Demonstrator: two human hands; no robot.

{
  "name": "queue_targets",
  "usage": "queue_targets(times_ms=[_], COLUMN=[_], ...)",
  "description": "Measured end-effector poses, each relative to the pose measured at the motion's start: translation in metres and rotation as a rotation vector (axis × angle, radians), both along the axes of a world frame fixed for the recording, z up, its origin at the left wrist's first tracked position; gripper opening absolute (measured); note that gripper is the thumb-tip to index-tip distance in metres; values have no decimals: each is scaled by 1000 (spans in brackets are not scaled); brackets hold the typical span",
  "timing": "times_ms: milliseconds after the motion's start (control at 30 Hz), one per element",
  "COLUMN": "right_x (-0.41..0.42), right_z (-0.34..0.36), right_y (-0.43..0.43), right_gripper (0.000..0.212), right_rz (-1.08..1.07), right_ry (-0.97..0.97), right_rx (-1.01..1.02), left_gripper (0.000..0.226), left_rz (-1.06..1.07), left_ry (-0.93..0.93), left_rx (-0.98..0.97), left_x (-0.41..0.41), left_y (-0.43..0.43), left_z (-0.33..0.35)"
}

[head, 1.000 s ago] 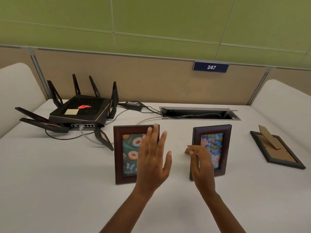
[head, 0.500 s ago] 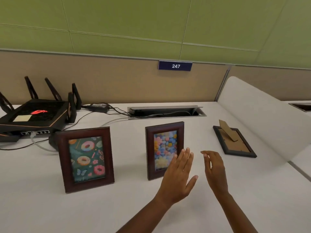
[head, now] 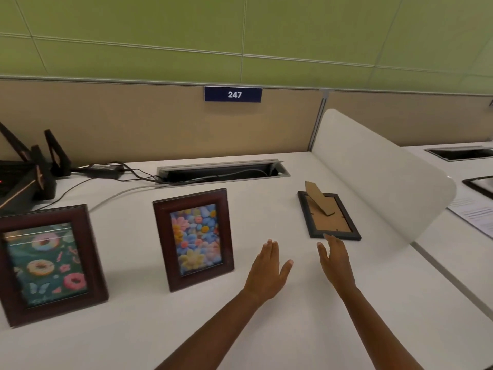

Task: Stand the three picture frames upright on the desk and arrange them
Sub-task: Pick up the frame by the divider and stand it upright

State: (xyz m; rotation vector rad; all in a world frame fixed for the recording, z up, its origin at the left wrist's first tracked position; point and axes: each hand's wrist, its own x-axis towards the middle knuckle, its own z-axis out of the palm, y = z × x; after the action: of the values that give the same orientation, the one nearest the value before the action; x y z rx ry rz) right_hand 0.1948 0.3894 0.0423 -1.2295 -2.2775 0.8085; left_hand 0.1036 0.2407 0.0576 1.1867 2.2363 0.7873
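Observation:
Two dark wooden frames stand upright on the white desk: the doughnut picture frame at the left edge and the flower picture frame in the middle. A third black frame lies face down at the right, its cardboard stand sticking up. My left hand hovers open over the desk right of the flower frame. My right hand is open too, fingertips just short of the black frame's near edge. Neither hand holds anything.
A black router with antennas and its cables sit at the back left. A cable slot opens along the back. A white divider bounds the desk on the right, with papers beyond it.
Both hands left the two standing frames and moved right toward the face-down black frame. The view swung right, so the router slid mostly out of sight.

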Motion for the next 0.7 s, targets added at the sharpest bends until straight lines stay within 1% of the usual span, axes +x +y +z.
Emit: queue_targets(times_ms=[100, 133, 300, 567, 633, 700], right_x=[7, 10, 19, 14, 13, 11], right_z=[1, 2, 10, 9, 9, 9], right_y=[23, 30, 60, 101, 106, 109], right_gripper=[46, 46, 46, 40, 33, 26], right_rz=[-24, -31, -88, -152, -146, -149], right_ry=[-21, -23, -55, -41, -16, 35], right_rx=[-27, -30, -79, -216, -225, -243], left_gripper=[72, 67, 62, 60, 62, 66], left_rz=[33, 42, 118, 198, 258, 332], left_ry=[-131, -175, -367, -490, -615, -794], left_rx=[-28, -21, 18, 56, 78, 118], left_x=[4, 5, 12, 10, 8, 6], left_y=[27, 36, 78, 128, 136, 143], left_z=[-3, -2, 6, 15, 16, 16])
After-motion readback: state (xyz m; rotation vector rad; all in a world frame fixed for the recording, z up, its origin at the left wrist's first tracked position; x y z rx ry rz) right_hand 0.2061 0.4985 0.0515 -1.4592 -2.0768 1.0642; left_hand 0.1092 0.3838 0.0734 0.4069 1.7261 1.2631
